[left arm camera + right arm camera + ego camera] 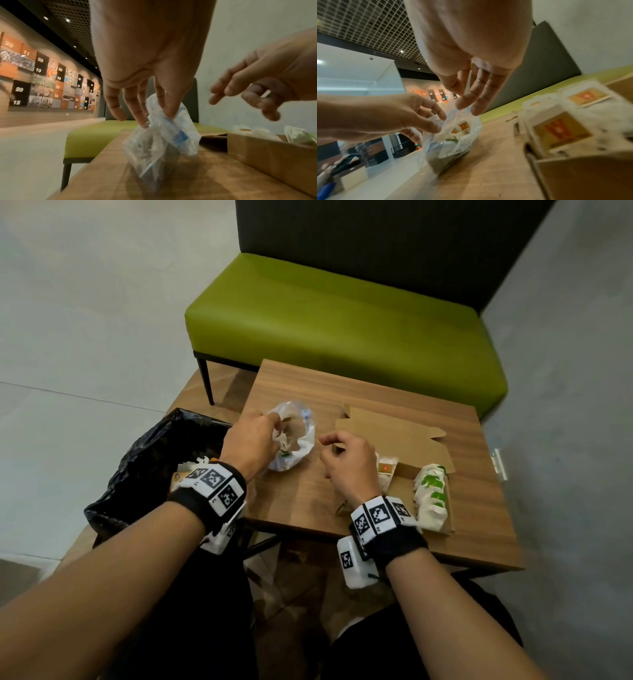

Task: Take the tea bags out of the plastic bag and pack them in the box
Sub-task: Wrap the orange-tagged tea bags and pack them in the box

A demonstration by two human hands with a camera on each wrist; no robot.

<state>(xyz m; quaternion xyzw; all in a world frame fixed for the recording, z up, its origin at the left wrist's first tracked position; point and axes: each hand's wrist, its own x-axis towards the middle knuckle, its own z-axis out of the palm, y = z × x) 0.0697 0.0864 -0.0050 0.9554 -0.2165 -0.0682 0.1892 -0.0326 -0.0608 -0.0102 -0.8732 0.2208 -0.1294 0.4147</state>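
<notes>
A clear plastic bag (303, 448) lies open-mouthed on the left part of the wooden table (301, 501), with several tea bags (462, 127) inside. My left hand (274, 426) pinches the bag's near rim (163, 119). My right hand (329, 446) hovers just right of the bag, fingers relaxed and holding nothing; its fingertips (476, 109) are at the bag's rim. The open cardboard box (404, 433) sits to the right. It holds a row of green-tagged tea bags (432, 494) and some orange-tagged ones (561, 129).
A bin lined with a black bag (154, 467) stands against the table's left side. A green bench (342, 330) with a dark back is beyond the far edge. The box lid (394, 422) lies flat behind the box.
</notes>
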